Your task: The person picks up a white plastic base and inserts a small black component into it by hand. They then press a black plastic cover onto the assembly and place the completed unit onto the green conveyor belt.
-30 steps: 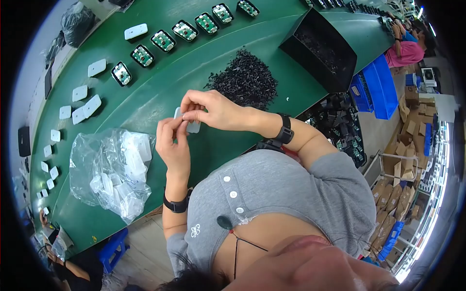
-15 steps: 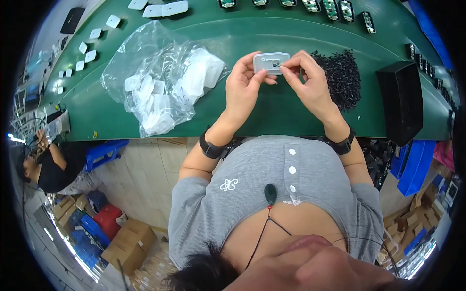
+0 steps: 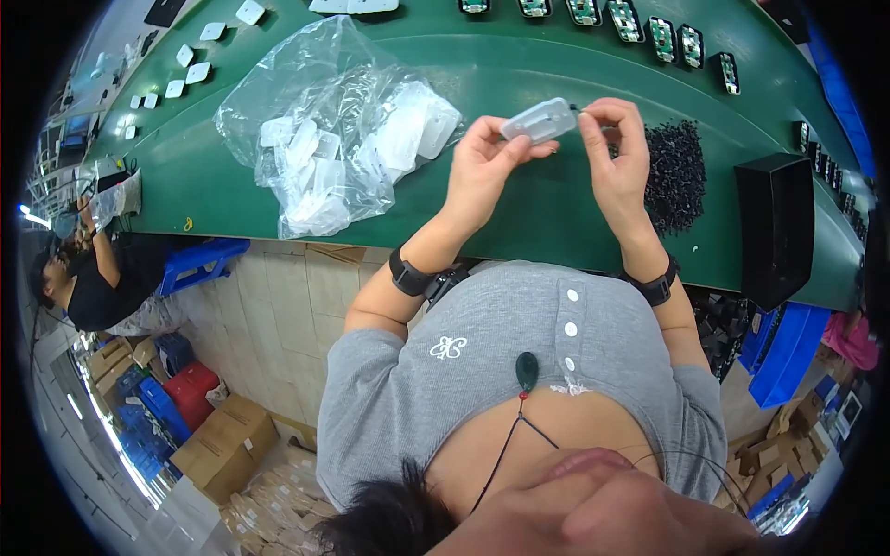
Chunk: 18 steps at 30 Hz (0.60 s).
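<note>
My left hand [image 3: 484, 171] grips a translucent white plastic cover [image 3: 536, 121] by its near left edge, thumb on top. The cover is tilted, with its right end raised. At that right end my right hand [image 3: 616, 153] pinches a small black part [image 3: 574, 108] between thumb and forefinger; whether it touches the cover is too small to tell. Just right of my right hand lies a heap of small black parts [image 3: 677, 176]. To the left, a clear plastic bag [image 3: 250, 116] lies on the green table [image 3: 528, 218], with several similar white covers [image 3: 320, 204] in it.
A tall black bin [image 3: 776, 222] stands at the right table edge. Black housings with green circuit boards [image 3: 662, 40] line the far side. White covers [image 3: 197, 72] are spread at the far left. Another person [image 3: 93, 269] works at the left, near a blue stool [image 3: 199, 267].
The cover has moved slightly right and turned, its right end now higher. My right hand has shifted right, carrying the black part from the cover's face to its right end. The whole view has shifted a little.
</note>
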{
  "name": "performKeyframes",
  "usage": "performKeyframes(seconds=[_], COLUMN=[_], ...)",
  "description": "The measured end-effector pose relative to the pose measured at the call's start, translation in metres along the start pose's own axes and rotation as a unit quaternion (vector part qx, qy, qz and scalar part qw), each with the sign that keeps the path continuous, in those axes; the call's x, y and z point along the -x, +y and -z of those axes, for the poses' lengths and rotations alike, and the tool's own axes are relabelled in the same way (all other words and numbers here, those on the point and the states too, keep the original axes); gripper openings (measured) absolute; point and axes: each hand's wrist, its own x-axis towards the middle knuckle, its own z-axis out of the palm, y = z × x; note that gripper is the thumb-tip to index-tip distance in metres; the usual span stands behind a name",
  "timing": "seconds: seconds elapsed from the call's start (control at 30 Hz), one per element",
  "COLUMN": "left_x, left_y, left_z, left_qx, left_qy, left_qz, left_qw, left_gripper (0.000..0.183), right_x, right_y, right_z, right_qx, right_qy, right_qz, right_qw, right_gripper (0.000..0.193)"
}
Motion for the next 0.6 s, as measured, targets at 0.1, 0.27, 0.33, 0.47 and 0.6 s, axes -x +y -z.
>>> performKeyframes(seconds=[0.1, 0.27, 0.33, 0.47, 0.6], left_x=[0.002, 0.002, -0.002, -0.005, -0.006], left_y=[-0.007, 0.015, 0.016, 0.014, 0.01], left_z=[0.0, 0.006, 0.015, 0.023, 0.018], left_qx=[0.007, -0.156, -0.221, -0.236, -0.026], left_qy=[-0.092, -0.148, -0.143, -0.084, -0.013], left_qz=[0.05, 0.12, 0.076, 0.026, 0.002], left_qw=[0.994, 0.969, 0.962, 0.968, 1.0], left_gripper=[0.013, 0.018, 0.019, 0.018, 0.015], right_x=[0.001, -0.004, -0.006, -0.016, -0.014], right_y=[0.0, -0.001, -0.007, -0.019, -0.021], right_z=[-0.01, -0.017, -0.018, -0.021, -0.02], right_qx=[-0.081, -0.093, -0.065, 0.023, 0.036], right_qy=[-0.007, -0.087, -0.131, -0.056, -0.035], right_qz=[-0.053, -0.038, 0.01, 0.115, 0.119], right_qw=[0.995, 0.991, 0.989, 0.992, 0.992], right_gripper=[0.012, 0.015, 0.011, 0.007, 0.008])
